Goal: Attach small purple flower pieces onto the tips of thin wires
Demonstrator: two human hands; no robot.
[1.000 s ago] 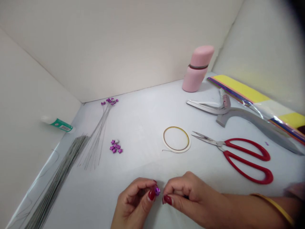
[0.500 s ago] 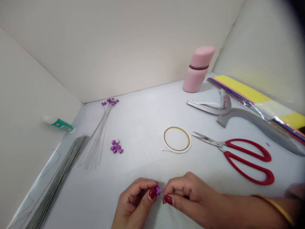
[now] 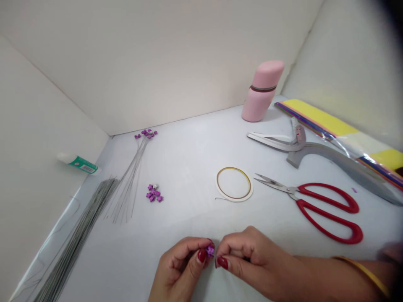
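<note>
Near the bottom centre, my left hand (image 3: 184,268) pinches a small shiny purple star (image 3: 210,251) between thumb and fingertips. Just right of it, my right hand (image 3: 248,260) is closed, thumb against fingers, its tips almost at the star. What it grips is too small to make out. Ahead and to the left lies a small pile of purple stars (image 3: 153,193) with a silvery one. Farther back, thin wires topped with purple stars (image 3: 147,134) rest on the table. A roll of narrow white tape (image 3: 251,188) lies flat ahead of my right hand.
Red-handled scissors (image 3: 329,203) lie partly open at the right, with a grey-handled tool (image 3: 340,161) behind them. Farther back are a pink bottle (image 3: 260,94) and yellow sheets (image 3: 330,119). At the left are a bundle of bare wires (image 3: 82,235) and a green-and-white tube (image 3: 82,164).
My left hand and the purple star have shifted slightly right, closer to the fingertips of my right hand. My right hand has barely moved.
</note>
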